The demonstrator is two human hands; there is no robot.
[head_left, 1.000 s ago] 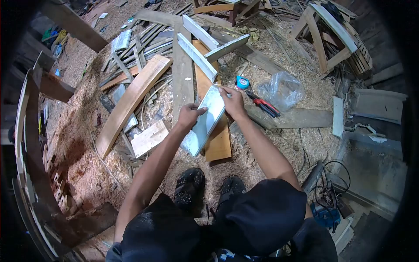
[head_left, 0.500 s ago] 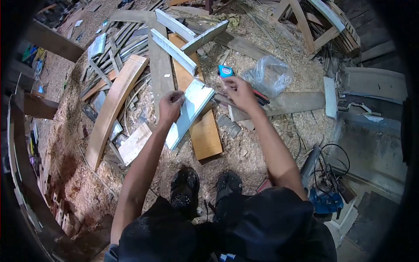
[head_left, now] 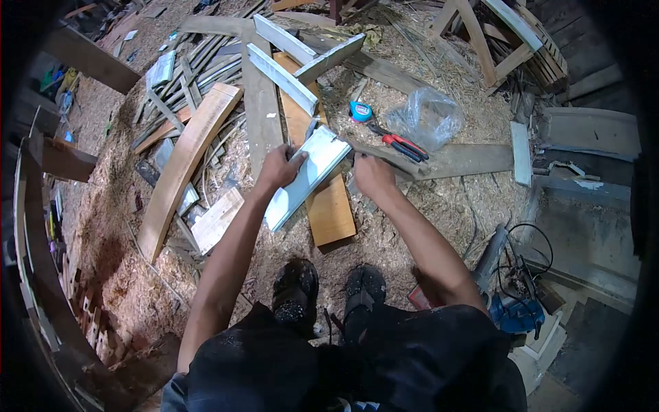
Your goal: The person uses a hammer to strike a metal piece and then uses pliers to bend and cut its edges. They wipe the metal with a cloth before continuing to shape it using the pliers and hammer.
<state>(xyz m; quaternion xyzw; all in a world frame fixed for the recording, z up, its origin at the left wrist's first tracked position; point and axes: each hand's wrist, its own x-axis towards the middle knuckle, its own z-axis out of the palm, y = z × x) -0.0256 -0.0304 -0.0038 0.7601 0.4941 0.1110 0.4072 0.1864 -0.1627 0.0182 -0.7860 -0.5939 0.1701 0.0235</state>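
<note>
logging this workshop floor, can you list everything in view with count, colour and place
white board: 1, white, in left hand, over the brown plank
brown plank: 1, orange-brown, on the floor under the white board
curved beam: 1, light wood, on the floor at left
tape measure: 1, blue, on sawdust above the right hand
pliers: 1, red and black, right of the tape measure
plastic bag: 1, clear, right of the pliers
power tool: 1, blue, floor at lower right
shoes: 2, black, bottom centre
left hand: grips the white board
right hand: beside the board's right end

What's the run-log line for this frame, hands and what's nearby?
left hand: grips white board | right hand: beside board, contact unclear | nearby: tape measure, red pliers, plastic bag
</note>
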